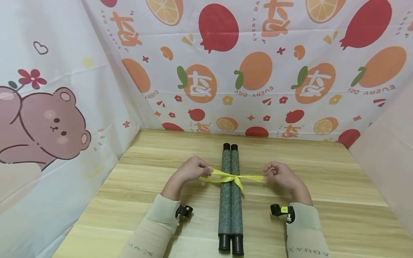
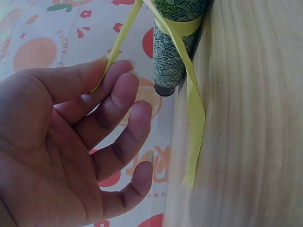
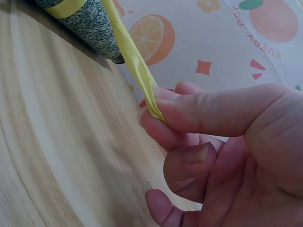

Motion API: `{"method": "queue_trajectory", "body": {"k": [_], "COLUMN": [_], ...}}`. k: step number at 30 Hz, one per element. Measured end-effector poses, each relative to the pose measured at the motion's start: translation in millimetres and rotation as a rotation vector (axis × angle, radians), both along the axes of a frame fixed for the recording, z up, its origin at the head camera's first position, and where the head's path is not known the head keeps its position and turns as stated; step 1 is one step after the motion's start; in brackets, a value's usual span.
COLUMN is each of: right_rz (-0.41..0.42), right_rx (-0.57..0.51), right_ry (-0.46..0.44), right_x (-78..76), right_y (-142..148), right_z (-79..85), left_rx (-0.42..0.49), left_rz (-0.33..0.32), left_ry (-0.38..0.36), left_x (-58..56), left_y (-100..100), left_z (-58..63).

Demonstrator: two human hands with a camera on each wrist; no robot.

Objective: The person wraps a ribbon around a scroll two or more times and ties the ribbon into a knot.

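Observation:
Two green patterned scroll-like rolls (image 1: 225, 208) with dark end knobs lie side by side on the table, pointing away from me. Around their middle runs a yellow ribbon (image 1: 237, 180), knotted on top. My left hand (image 1: 193, 168), left of the rolls, pinches one ribbon strand between thumb and index finger, its other fingers loosely bent. On the opposite side, my right hand (image 1: 284, 176) pinches a doubled, folded length of ribbon (image 3: 135, 59) between thumb and forefinger. Both held lengths stretch outward from the knot. A loose ribbon tail (image 2: 195, 127) hangs down in the left wrist view.
The wooden table (image 1: 342, 215) carries the rolls. A white cloth with fruit prints (image 1: 255, 71) stands behind its far edge, and a cloth with a bear print (image 1: 55, 122) borders the left side. Each wrist wears a small black camera (image 1: 184, 211).

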State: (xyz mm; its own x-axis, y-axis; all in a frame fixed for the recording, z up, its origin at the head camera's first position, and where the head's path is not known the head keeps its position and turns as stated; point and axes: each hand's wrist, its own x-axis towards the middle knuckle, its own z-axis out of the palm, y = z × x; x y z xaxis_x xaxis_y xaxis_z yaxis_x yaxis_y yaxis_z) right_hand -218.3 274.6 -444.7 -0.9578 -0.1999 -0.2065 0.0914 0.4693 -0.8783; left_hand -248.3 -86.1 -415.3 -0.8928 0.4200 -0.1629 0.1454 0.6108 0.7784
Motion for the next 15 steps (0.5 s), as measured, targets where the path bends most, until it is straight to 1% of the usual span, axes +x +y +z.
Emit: {"method": "queue_trajectory", "body": {"k": [6, 11, 15], "right_rz": [-0.015, -0.044, -0.068], "right_rx": [0.004, 0.044, 0.067], "right_ry": [0.01, 0.068, 0.13], "right_x": [-0.7, -3.8, -8.1], "right_y": [-2.7, -6.2, -9.5], "right_z": [-3.9, -7.7, -9.3], "left_rx": [-0.003, -0.026, -0.021], "left_rz": [0.01, 0.005, 0.039], "left_ry": [0.014, 0.035, 0.031], "left_x": [0.0, 0.7, 0.4], "left_y": [-2.6, -0.3, 2.4], "left_z": [-2.3, -3.4, -2.2]}}
